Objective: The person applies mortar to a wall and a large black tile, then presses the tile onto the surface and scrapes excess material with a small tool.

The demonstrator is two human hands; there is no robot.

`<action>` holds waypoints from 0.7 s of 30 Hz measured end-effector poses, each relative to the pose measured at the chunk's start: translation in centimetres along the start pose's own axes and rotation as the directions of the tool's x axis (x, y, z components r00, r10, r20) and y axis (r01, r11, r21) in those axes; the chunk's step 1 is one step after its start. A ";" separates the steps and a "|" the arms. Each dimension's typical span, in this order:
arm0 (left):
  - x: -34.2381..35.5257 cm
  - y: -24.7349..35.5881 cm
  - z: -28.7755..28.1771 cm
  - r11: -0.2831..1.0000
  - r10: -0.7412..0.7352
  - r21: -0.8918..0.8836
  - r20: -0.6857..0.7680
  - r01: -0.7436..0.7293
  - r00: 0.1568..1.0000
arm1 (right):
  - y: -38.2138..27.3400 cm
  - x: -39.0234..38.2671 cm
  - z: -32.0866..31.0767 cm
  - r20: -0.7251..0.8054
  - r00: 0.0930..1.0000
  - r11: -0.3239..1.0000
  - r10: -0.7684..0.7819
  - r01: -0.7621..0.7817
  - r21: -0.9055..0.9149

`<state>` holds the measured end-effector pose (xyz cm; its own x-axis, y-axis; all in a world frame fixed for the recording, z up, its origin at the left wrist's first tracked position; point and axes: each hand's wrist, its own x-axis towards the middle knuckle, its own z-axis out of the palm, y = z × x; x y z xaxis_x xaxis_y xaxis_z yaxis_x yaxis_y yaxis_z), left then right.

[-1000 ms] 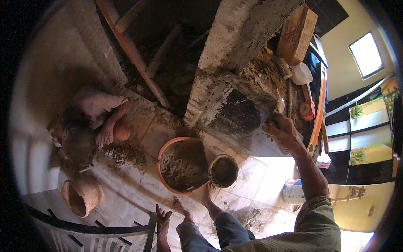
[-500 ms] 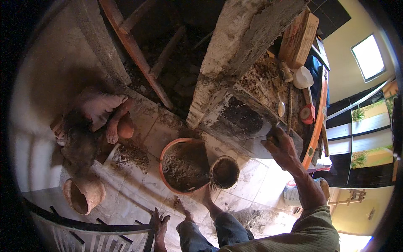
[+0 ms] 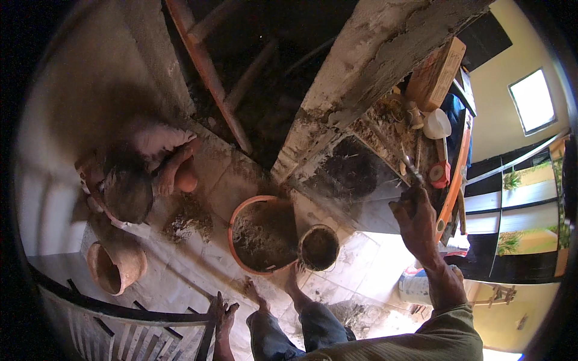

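Note:
My right hand (image 3: 415,216) is closed on a slim metal tool (image 3: 411,166) at the right-hand work ledge, above a stained tiled surface (image 3: 343,168). My left hand (image 3: 226,314) is low in the view beside the end of a dark metal railing (image 3: 138,311), fingers apart. An orange-rimmed tub (image 3: 262,234) of grey gritty material and a small bucket (image 3: 319,246) with dark contents stand on the floor by my feet. A white container (image 3: 438,123), a red round object (image 3: 440,175) and an orange level (image 3: 445,216) lie on the cluttered ledge near my right hand.
A crouching person (image 3: 129,192) is at the left, a hand (image 3: 168,177) near a round terracotta object (image 3: 186,179). A clay pot (image 3: 117,268) lies below them. A rough concrete pillar (image 3: 349,60), a rusty beam (image 3: 208,81) over a dark recess, and a cardboard box (image 3: 436,72) are beyond.
My right hand has moved slightly right and down, and the tool in it now shows more clearly. The other person's head and hand have shifted a little. My left hand stays by the railing.

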<state>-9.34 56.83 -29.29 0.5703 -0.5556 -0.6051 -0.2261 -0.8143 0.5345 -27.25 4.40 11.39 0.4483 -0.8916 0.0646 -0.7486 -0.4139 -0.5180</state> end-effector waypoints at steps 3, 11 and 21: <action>0.0 2.0 0.0 0.937 -0.088 -0.337 0.014 0.088 0.996 | 0.9 -0.6 2.9 0.012 0.999 0.999 0.043 -0.042 -0.031; 0.4 -3.3 0.8 0.981 0.191 -0.035 -0.042 -0.192 0.981 | 0.0 1.4 6.3 0.023 0.996 0.997 -0.082 0.082 0.009; 1.0 -5.1 1.1 0.991 0.134 0.007 -0.004 -0.134 0.991 | -3.5 0.8 2.0 -0.189 0.981 0.999 -0.030 0.037 0.032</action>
<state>-8.50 60.26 -33.32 0.5378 -0.6593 -0.5255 -0.3065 -0.7335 0.6066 -23.27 5.56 11.55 0.3699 -0.8974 0.2404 -0.7156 -0.4402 -0.5424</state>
